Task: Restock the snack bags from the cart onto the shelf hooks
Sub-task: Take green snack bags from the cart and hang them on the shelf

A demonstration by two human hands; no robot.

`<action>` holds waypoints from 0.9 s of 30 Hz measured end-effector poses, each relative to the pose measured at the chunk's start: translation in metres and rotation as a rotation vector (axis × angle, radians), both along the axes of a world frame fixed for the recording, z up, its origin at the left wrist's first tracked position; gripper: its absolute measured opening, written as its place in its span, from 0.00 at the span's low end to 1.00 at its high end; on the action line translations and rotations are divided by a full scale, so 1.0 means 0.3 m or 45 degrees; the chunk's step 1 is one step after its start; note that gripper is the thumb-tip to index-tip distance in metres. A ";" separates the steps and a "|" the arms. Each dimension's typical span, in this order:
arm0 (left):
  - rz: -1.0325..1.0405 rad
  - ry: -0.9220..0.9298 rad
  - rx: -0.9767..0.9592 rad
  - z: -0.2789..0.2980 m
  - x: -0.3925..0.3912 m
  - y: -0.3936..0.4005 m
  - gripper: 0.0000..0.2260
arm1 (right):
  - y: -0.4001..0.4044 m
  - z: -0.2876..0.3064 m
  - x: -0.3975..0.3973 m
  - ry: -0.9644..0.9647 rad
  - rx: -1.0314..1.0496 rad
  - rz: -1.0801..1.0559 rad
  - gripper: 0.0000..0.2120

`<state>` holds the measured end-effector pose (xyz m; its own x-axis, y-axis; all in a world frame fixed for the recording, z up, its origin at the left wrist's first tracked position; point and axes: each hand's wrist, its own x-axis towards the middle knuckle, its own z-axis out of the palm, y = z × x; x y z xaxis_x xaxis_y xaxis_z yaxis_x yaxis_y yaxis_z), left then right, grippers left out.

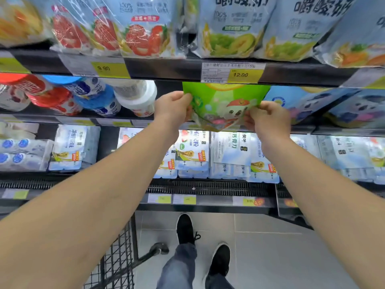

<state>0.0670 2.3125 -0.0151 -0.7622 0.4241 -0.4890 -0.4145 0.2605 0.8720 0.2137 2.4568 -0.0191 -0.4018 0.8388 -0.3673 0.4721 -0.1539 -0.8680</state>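
Note:
A green snack bag (224, 103) with a cartoon figure is held up just under the upper shelf rail (166, 68), its top edge hidden behind the price strip. My left hand (173, 106) pinches the bag's left edge. My right hand (268, 117) pinches its lower right corner. Both arms reach forward from the bottom corners of the view. The black wire cart (116, 259) shows only at the lower left, and its contents are hidden.
Blue bags (308, 103) hang right of the green one; bottles (108, 97) lie to its left. Pale blue fruit bags (233, 28) fill the top row, with a 12.00 price tag (241, 75) below. Milk packs (193, 155) line the lower shelf. My feet (185, 228) stand on grey tiles.

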 end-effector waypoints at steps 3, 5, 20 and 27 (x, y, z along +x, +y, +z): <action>-0.075 -0.011 -0.012 -0.030 0.016 -0.015 0.08 | -0.009 -0.036 -0.002 0.127 -0.077 0.029 0.13; -0.094 -0.058 -0.025 -0.045 0.036 -0.024 0.12 | -0.019 -0.055 -0.003 0.188 -0.174 0.004 0.20; -0.271 -0.231 0.140 -0.026 0.052 0.016 0.20 | -0.040 -0.035 -0.068 0.188 -0.404 0.200 0.22; -0.217 -0.235 0.044 0.004 0.106 -0.056 0.14 | -0.095 0.014 0.016 -0.098 -0.206 0.243 0.31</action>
